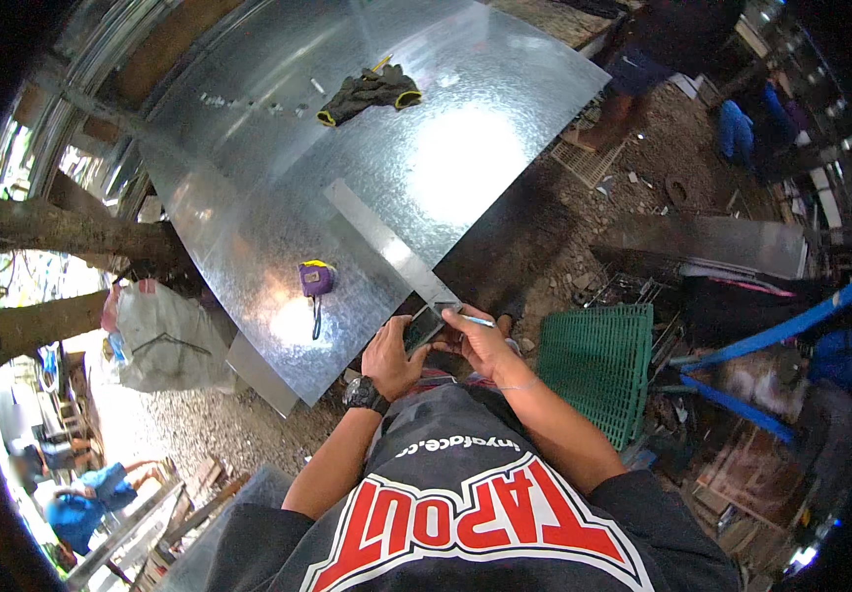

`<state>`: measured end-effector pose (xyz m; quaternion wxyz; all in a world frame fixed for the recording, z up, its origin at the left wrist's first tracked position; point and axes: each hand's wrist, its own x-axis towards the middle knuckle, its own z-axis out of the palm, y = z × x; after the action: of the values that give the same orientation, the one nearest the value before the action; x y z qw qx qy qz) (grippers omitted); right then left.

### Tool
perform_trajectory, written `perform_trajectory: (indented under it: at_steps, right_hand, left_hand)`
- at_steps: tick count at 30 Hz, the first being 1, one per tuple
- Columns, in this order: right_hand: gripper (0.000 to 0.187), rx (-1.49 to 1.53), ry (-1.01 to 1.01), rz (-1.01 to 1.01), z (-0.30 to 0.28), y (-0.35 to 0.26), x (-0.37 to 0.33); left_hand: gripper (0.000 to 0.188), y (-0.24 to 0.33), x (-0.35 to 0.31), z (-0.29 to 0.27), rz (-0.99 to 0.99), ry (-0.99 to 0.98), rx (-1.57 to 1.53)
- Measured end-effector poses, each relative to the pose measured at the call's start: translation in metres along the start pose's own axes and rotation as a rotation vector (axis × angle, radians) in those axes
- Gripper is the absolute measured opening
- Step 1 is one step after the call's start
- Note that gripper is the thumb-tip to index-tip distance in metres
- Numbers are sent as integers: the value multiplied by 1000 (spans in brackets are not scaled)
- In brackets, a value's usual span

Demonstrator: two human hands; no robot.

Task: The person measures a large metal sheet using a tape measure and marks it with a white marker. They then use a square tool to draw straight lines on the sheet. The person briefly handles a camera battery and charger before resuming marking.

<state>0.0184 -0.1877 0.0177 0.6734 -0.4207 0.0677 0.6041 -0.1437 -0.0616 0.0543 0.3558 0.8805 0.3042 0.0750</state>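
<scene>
A flat metal strip like a straightedge (386, 245) lies slantwise across the shiny sheet of metal (219, 217), its near end jutting past the sheet's edge. My right hand (483, 345) is at that near end, closed around a thin white-and-blue pen (475, 319). My left hand (392, 361) rests by the sheet's near corner, fingers stretched forward and thumb apart. Something dark between both hands is too shadowed to make out. A purple-and-yellow tape measure (316, 280) with a dark strap lies on the sheet ahead of my left hand.
Dark work gloves (370, 94) with yellow cuffs lie on the sheet's far part. A green wire grid (598, 370) stands at right, near blue strips (791, 324). A white sack (171, 340) is at left. Another person's leg (615, 120) shows at far right.
</scene>
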Motion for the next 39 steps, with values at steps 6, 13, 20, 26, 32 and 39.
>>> perform_trajectory:
  at_steps: [6,13,20,26,32,39]
  right_hand:
    - [23,-94,139,-161,-2,4,-18]
    - [21,-28,236,-370,-65,-34,-66]
    - [29,62,193,-350,-135,-97,-82]
    - [30,54,231,-257,-176,-135,-78]
    - [35,-33,277,-111,-213,-173,-67]
    - [32,-54,278,-23,-207,-190,-35]
  left_hand:
    - [55,10,-6,2,-30,-103,-137]
    - [58,-42,39,18,-5,22,-62]
    - [94,-63,94,31,-255,-96,327]
    - [107,-70,89,62,-352,-82,311]
    - [108,-69,88,66,-349,-2,270]
    - [98,-49,115,57,-376,169,150]
